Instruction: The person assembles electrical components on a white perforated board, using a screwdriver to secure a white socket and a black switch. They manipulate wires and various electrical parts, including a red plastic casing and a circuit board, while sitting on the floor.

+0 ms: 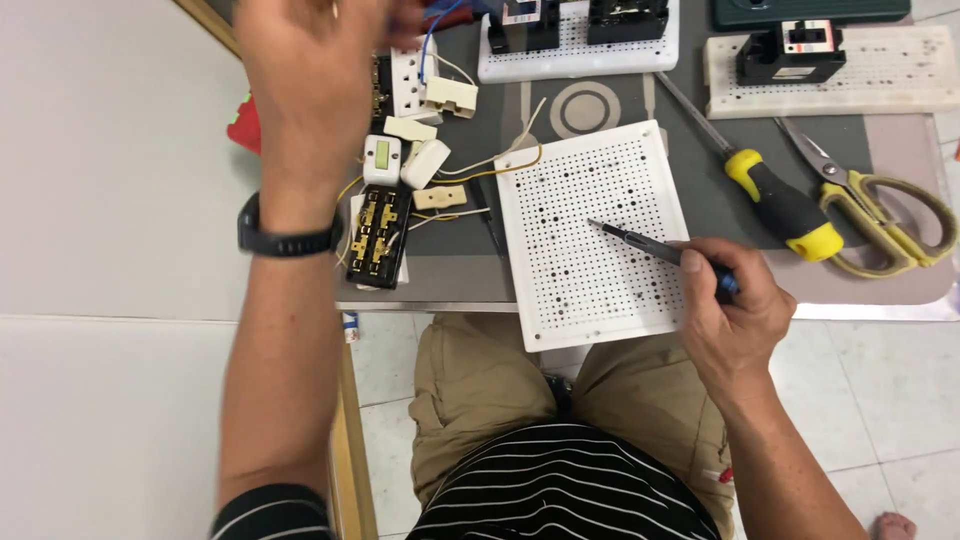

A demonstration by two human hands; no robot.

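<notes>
My right hand (735,310) grips a dark screwdriver (640,243) like a pen. Its tip rests on the white perforated board (560,290) lying at the table's front edge over my lap. My left hand (310,70) is raised and blurred at the top left, a black watch (285,240) on the wrist. It hovers over a cluster of white electrical sockets and switches (410,150). Whether it holds anything I cannot tell. A black fuse block with brass contacts (378,235) lies just right of my left wrist.
A yellow-and-black screwdriver (770,195) and yellow-handled scissors (880,215) lie to the right on the grey mat (720,215). Two more perforated boards (880,75) with black breakers stand at the back. Yellow and white wires (490,170) trail between the parts.
</notes>
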